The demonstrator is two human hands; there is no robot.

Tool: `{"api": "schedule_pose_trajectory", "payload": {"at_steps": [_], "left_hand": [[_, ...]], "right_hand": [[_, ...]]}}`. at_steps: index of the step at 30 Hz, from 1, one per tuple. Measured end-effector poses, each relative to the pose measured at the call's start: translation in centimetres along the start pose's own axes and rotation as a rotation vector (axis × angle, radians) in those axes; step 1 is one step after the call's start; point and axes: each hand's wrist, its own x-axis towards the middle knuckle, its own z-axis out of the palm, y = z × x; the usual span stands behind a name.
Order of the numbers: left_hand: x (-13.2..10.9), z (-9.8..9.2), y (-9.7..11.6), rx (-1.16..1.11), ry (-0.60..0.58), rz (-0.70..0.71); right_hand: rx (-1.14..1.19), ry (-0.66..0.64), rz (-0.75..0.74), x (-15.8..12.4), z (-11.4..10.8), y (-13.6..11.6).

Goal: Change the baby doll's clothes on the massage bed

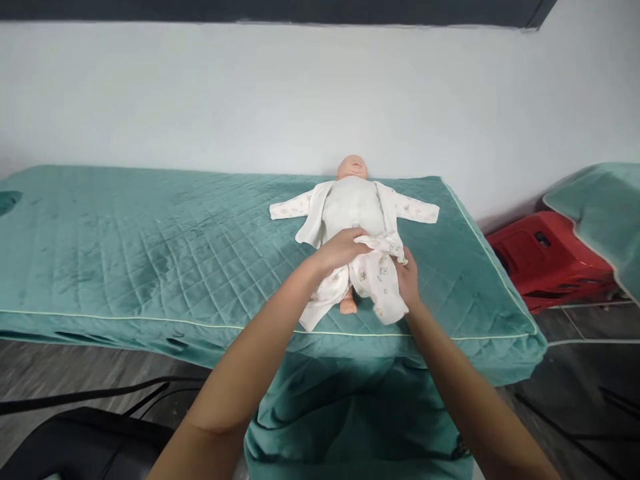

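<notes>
At the back, a pale wall (200, 93). Below it, across most of the view, a long bed (125, 253) under a quilted teal cover, with a fold of the same cover hanging down the near side. At the far right, the corner of a second bed (600, 213) in the same teal, and just beside that a red plastic stool (545, 260) on a grey floor (575, 373). In the lower left corner, part of a black chair (85, 440). On the long bed, toward its right end, a baby doll (353, 200) flat on its back, head toward the wall, one bare foot out near the front edge. Around the doll, a white printed baby suit (380, 273), open over the chest, sleeves spread to both sides, legs toward the near edge. At the doll's waist, the left hand (343, 250), fingers closed on a bunched fold of the suit. Just right of it, the right hand (407, 280), laid against the outer side of the suit's leg and touching the cloth; cannot tell whether clamped on it or merely resting.
</notes>
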Motion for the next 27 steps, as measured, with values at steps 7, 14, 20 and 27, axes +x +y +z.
{"api": "schedule_pose_trajectory", "payload": {"at_steps": [7,14,20,27], "left_hand": [[3.3,-0.8,0.4,0.299,0.182,0.204],[4.4,-1.0,-0.1,0.344,0.295,0.280],[2.2,-4.7,-2.5,-0.069,0.001,0.165],[2.9,-5.4,-7.2,-0.579,0.032,0.182]], "right_hand": [[0.012,-0.015,-0.038,2.9,-0.1,0.4],[-0.261,0.074,-0.178,4.9,-0.4,1.1],[-0.607,0.005,-0.496,6.2,-1.2,1.2],[-0.555,-0.347,-0.709,5.0,1.3,-3.6]]}}
